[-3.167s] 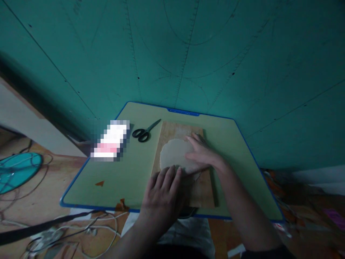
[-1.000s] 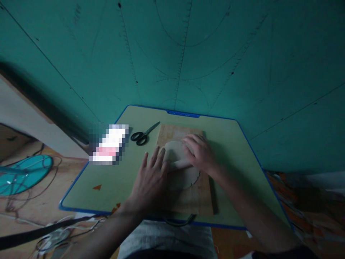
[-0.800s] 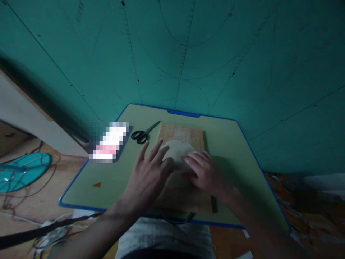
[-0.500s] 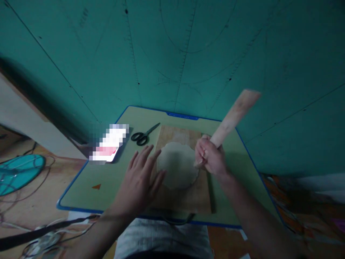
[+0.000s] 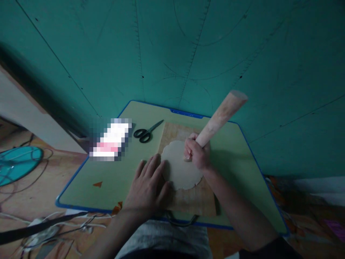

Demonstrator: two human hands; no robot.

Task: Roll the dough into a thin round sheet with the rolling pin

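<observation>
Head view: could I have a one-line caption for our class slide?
The right hand holds a tilted rolling pin over flat dough on a board, the left hand at the dough's left edge.

— How is the dough (image 5: 178,171) looking?
— It's lying flat on the wooden board (image 5: 195,203), forming a pale, roundish sheet with a ragged edge.
— And what is the rolling pin (image 5: 219,117) doing?
— That plain wooden piece is slanting up rightward, its lower end poking from the right hand (image 5: 198,153) over the dough.

Rolling pin (image 5: 219,118), earlier level, now aslant
</observation>
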